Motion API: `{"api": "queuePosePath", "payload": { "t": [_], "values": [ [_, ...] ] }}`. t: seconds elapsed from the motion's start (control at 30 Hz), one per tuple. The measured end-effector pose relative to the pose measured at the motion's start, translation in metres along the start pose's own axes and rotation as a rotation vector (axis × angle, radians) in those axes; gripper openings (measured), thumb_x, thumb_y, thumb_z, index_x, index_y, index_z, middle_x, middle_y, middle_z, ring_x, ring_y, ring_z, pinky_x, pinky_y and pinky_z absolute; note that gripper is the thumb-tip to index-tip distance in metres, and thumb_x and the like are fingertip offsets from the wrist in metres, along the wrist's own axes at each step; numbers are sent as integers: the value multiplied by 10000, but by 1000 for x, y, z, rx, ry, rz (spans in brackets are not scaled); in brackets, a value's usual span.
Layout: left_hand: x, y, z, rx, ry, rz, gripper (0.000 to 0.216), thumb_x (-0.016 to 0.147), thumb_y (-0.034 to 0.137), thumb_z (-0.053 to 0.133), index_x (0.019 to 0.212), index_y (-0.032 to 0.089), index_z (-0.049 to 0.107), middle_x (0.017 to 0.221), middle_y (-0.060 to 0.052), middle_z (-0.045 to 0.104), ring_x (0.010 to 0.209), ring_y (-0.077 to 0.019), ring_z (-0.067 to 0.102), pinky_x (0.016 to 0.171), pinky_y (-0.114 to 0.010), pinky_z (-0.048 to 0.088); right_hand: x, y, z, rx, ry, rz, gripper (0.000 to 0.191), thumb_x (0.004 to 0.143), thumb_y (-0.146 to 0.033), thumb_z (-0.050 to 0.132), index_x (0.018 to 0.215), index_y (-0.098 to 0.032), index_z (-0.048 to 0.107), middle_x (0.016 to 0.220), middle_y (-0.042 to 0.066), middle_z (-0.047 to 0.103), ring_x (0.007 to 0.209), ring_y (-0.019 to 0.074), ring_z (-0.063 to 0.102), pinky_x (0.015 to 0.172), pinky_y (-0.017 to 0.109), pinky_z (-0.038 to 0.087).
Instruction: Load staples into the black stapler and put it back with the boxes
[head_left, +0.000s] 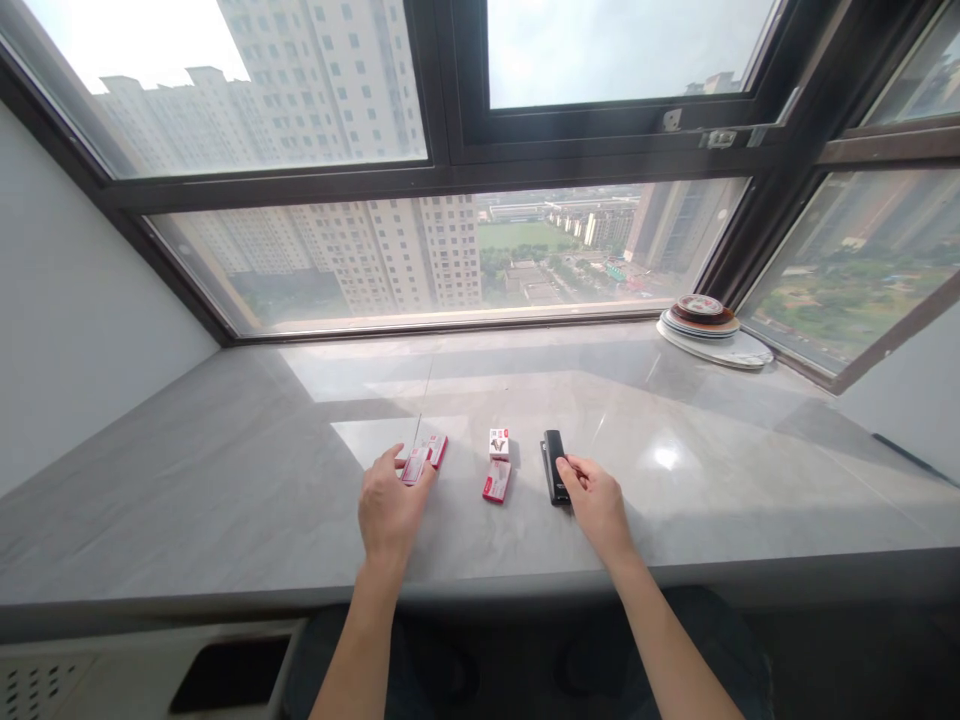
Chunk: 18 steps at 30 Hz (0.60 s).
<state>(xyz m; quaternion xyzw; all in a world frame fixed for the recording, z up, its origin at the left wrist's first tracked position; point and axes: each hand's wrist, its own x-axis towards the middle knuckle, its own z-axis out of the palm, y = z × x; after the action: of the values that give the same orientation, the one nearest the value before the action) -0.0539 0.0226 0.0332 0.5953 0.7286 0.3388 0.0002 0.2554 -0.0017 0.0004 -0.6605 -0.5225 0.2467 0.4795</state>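
My left hand is curled around the near end of a flat red-and-white box, thumb on one side and fingers on the other. A second small red-and-white box seems to touch its far end. My right hand grips the right side of a black stapler, which lies lengthwise on the grey sill. Between my hands lies a red-and-white box, slightly turned. Just behind it stands a small white box with a red edge and a dark picture.
Several stacked plates and lids sit in the far right corner by the window. The marbled sill ends at a front edge near my forearms. A dark thin object lies along the right wall.
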Motion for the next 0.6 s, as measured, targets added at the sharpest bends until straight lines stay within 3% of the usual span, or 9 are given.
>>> {"api": "queuePosePath", "payload": {
  "t": [0.1,0.17,0.27,0.4,0.5,0.6],
  "values": [
    [-20,-15,-10,91,-22,-40,542,886,442,632,1373,213,566,1145,-99,685,1099,-326,595,937,-450,477,1,2,1,14,-3,13,588,938,-660,522,1096,-152,771,874,100,734,739,230,633,681,295,499],
    [-29,-12,-14,134,12,-41,541,887,431,638,1373,207,567,1246,-127,638,1176,-361,543,965,-491,463,1,3,2,25,5,22,613,929,-659,536,1167,-138,756,847,87,720,727,222,625,670,291,495],
    [-40,16,-12,75,26,68,453,934,414,605,1358,255,592,1364,-121,544,1255,-355,482,1041,-505,426,0,2,2,42,18,34,677,920,-659,555,1296,-115,702,762,45,672,668,197,591,629,278,473],
    [-47,69,6,-115,-144,303,311,979,405,569,1265,333,666,1320,-80,534,1232,-301,505,1082,-474,408,-1,-1,1,61,16,37,677,925,-642,560,1351,-125,658,677,-12,590,596,169,529,603,273,453],
    [-45,93,26,-132,-199,328,305,950,426,611,1233,336,682,1303,-87,531,1223,-314,506,1049,-485,422,-1,-3,1,80,22,32,672,930,-618,559,1389,-130,613,677,-26,571,602,171,543,634,283,476],
    [-41,96,41,-94,-199,300,481,889,426,684,1351,324,602,1303,-101,528,1217,-321,509,1030,-481,427,-2,-5,2,90,43,21,694,923,-605,569,1433,-134,557,727,-25,574,622,168,552,669,292,498]
  ]
}}
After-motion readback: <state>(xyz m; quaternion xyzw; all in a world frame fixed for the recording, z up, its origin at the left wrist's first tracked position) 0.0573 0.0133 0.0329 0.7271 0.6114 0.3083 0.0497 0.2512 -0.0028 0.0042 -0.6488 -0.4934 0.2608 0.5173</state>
